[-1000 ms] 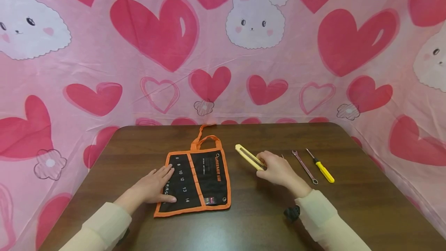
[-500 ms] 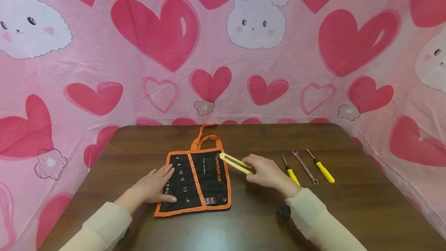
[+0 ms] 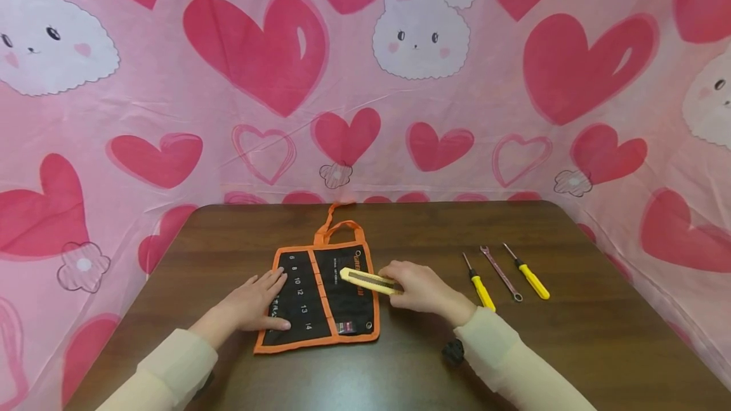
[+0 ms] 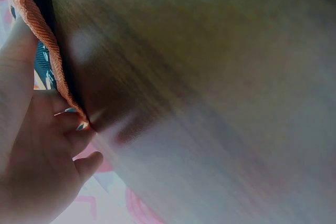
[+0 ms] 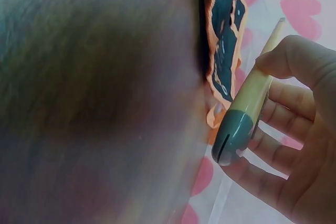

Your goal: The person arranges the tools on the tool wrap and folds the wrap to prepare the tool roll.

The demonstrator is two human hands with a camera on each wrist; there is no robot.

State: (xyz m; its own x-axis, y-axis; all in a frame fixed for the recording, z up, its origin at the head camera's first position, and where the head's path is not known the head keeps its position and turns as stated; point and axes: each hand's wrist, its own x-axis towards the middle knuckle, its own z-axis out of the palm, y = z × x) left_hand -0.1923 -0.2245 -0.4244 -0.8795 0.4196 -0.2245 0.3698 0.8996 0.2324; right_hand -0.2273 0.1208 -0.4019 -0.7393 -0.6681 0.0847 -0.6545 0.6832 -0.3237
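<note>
A black tool pouch (image 3: 353, 311) with orange trim lies flat, printed with sizes down its left panel. My left hand (image 3: 251, 304) rests on that left side, fingers extended and thumb spread. In the left wrist view, the pouch's orange edge (image 4: 47, 35) runs along my fingers. My right hand (image 3: 421, 290) grips a yellow utility knife (image 3: 362, 280) by its rear part, thumb on one side and fingers on the other. Its front end points left, over the pouch's right panel. The right wrist view shows the knife's dark green end cap (image 5: 231, 137).
To the right lie a small yellow-handled screwdriver (image 3: 482, 290), a combination wrench (image 3: 502, 274) and another yellow-handled screwdriver (image 3: 532, 278). Orange straps (image 3: 328, 227) extend from the pouch's far edge. A pink heart-print cloth (image 3: 342, 81) hangs behind the brown table (image 3: 422, 227).
My right hand has carried the utility knife left and nearer to me, from beside the pouch to over its right panel. The near screwdriver has come into full view. My left hand stays put.
</note>
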